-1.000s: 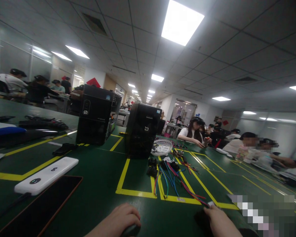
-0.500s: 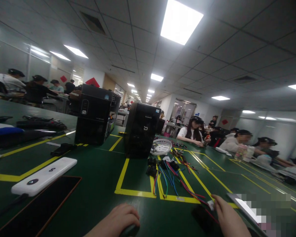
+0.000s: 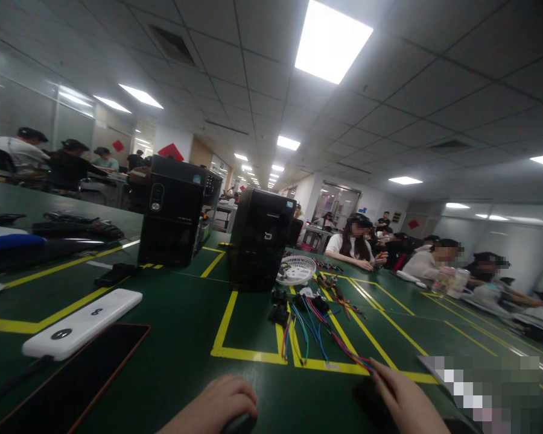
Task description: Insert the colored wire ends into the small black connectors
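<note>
Resting at the bottom centre of the frame, the left hand [image 3: 217, 405] was curled over a small dark object [image 3: 241, 424], while the right hand [image 3: 405, 399], lower right, was laid with fingertips [image 3: 374, 369] touching the coloured wires [image 3: 319, 334] on the green table [image 3: 181, 325]

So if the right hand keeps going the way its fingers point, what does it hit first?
Likely the coloured wires: the right hand points up-left, its fingertips already at their near ends. Depth is unclear.
</note>
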The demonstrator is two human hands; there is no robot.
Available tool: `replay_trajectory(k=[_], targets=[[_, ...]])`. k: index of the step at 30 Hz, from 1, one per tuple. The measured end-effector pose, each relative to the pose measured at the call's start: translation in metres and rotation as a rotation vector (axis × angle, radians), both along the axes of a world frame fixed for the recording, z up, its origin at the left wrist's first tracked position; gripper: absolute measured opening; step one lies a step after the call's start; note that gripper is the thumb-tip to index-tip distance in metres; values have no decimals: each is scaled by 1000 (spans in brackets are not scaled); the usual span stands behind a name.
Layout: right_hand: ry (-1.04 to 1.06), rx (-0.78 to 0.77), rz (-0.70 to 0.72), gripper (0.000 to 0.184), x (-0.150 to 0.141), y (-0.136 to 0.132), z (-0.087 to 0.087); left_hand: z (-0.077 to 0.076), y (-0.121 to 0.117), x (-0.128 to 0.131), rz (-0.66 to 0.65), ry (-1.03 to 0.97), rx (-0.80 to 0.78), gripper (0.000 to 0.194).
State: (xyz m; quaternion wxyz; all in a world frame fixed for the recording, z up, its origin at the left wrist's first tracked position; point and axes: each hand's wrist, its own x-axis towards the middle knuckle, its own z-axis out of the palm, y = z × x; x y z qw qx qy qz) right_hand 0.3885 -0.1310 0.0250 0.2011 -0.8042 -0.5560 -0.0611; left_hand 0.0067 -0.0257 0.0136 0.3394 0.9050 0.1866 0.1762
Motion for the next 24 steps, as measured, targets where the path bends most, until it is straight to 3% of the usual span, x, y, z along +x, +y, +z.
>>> replay_trajectory(k=[6, 13, 24], targets=[[11, -10, 2, 36, -13, 1, 3, -7, 9, 2, -39, 37, 15, 29], [45, -25, 51, 49, -25, 4, 8, -31, 21, 10, -50, 23, 81, 24], [-18, -82, 3, 34, -15, 8, -2, -30, 21, 9, -65, 19, 90, 24]])
